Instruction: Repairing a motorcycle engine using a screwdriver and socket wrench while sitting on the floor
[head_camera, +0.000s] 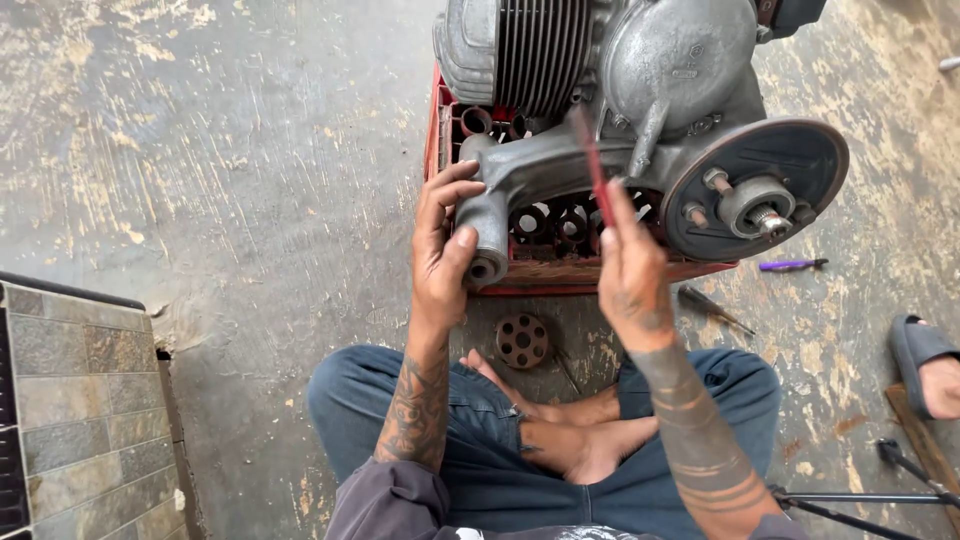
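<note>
While the engine is propped on a red plastic crate on the concrete floor, its grey arm casting is steadied by the left hand, whose grip is wrapped around the rounded end of the arm at centre frame. A thin red-handled tool is pinched in the closed grip of the right hand and held against the casting just above the crate. Judging from the pictures, the work is partway: the round hub plate sits bare at right with studs exposed, and a perforated disc lies loose on the floor near the crossed legs, so parts appear stripped but not refitted. The arm's long axis runs from lower left to upper right. The tool points up and slightly left, its axis nearly vertical in the frame. A purple pen-like object lies on the floor at right.
</note>
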